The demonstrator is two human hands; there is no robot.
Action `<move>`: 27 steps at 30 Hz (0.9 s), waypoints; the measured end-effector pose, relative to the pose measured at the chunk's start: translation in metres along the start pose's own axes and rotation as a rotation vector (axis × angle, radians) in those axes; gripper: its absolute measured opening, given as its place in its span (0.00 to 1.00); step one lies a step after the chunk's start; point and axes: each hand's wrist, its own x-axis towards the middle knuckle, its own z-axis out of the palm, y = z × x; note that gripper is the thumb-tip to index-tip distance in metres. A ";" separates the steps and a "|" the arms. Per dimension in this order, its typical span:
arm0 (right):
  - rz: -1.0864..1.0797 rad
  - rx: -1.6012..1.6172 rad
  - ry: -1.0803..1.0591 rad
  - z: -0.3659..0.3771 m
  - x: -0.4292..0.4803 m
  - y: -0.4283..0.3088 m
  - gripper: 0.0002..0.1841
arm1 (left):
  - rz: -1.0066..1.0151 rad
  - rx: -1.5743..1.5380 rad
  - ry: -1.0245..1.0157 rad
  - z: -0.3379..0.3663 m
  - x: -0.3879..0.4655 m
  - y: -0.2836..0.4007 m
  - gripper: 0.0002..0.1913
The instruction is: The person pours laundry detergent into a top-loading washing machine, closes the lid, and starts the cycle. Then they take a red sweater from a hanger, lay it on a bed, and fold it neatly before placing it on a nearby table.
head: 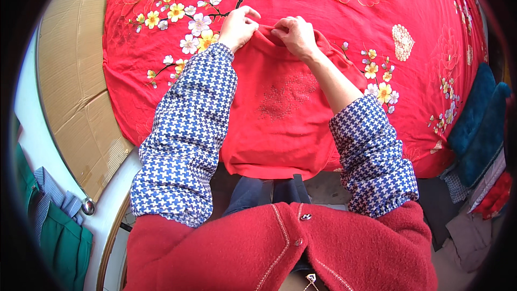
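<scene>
A red knitted sweater with a patch of small studs on its front lies spread on a red flowered bedcover. Its neckline points away from me, and the hem hangs at the near edge of the bedcover. My left hand pinches the ribbed collar at its left side. At the front of the neck opening, my right hand has its fingertips curled onto the collar, partly hiding it. Blue-and-white patterned sleeve covers wrap both my forearms.
Flattened cardboard stands along the left side of the bed. A green garment and a blue striped cloth hang at lower left. Dark teal plush items lie at the right edge, above a grey cloth.
</scene>
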 end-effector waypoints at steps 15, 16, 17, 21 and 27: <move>-0.132 0.051 0.140 0.004 0.003 -0.007 0.10 | 0.199 -0.020 -0.122 0.002 -0.012 -0.008 0.19; -0.127 0.053 0.143 0.006 0.003 -0.007 0.10 | 0.232 -0.055 -0.173 0.002 -0.014 -0.010 0.21; -0.124 0.024 0.151 0.008 0.004 -0.008 0.10 | 0.207 -0.078 -0.202 0.003 -0.016 -0.011 0.23; -0.113 -0.096 0.131 0.010 0.008 -0.013 0.11 | 0.190 -0.014 -0.051 0.012 -0.018 -0.018 0.22; -0.051 0.047 -0.071 -0.033 0.003 0.011 0.15 | 0.169 0.031 0.047 0.013 -0.012 -0.027 0.15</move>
